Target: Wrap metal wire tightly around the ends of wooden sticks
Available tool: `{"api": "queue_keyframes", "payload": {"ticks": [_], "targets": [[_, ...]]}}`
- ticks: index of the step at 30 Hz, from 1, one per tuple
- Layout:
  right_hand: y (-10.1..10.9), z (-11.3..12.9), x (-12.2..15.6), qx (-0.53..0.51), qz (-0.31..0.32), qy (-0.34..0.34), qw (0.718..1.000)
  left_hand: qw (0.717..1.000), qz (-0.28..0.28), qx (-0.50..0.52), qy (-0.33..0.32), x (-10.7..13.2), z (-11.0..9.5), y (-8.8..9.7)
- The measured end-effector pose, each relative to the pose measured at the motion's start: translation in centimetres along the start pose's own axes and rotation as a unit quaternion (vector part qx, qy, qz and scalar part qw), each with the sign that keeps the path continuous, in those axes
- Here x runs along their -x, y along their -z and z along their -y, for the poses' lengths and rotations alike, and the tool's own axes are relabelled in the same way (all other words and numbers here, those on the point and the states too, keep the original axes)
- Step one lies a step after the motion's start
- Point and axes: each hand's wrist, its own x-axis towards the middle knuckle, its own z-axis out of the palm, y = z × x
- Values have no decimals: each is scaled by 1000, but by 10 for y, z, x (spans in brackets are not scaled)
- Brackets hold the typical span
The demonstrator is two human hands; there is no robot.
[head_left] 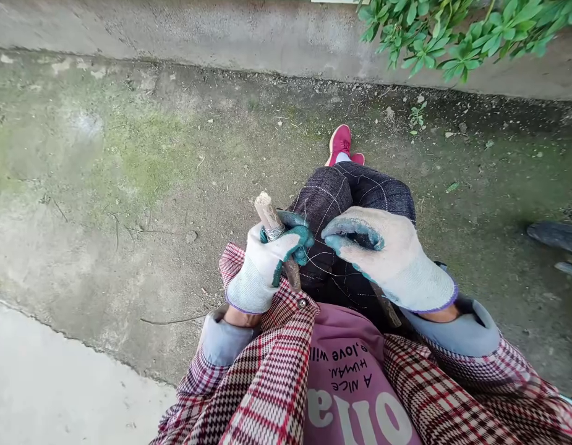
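Observation:
My left hand (274,256), in a white glove with green-coated fingers, is closed around a short wooden stick (268,213). The stick tilts, its pale broken end pointing up and away from me. Several turns of thin wire (275,233) circle it just above my thumb. A loose, thin strand curves from there toward my right hand (376,247). That hand, gloved alike, has thumb and fingertips pinched together, apparently on the strand; the exact grip is too fine to see. Below my right hand, a second brown stick (388,307) lies across my lap, partly hidden.
A concrete wall (221,34) runs along the back, with a leafy green plant (471,37) hanging at upper right. Mossy ground (141,154) with twigs and pebbles surrounds my legs. A dark shoe-like object (554,236) lies at the right edge.

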Motion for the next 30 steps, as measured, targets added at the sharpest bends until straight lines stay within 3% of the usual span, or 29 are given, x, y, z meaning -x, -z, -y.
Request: {"api": "queue_keyframes", "payload": {"ticks": [6, 13, 19, 23, 25, 27, 30], "targets": [[1, -10, 8, -32, -24, -41, 998, 999, -30, -26, 3, 3, -5, -7], [1, -21, 22, -51, 25, -42, 998, 1000, -23, -19, -4, 6, -4, -10], [-7, -23, 30, -45, -38, -47, 997, 1000, 19, -10, 1, 5, -1, -8], [-2, -19, 29, 6, -83, -34, 996, 999, 18, -25, 13, 1, 5, 0], [2, -15, 28, 42, -100, -20, 994, 998, 55, -31, 28, 0, 7, 4], [6, -11, 27, 63, -115, -10, 991, 991, 126, -31, 43, 2, 7, 8], [7, -7, 27, 42, -107, -7, 993, 979, 195, -19, 64, 5, 4, 9]]}}
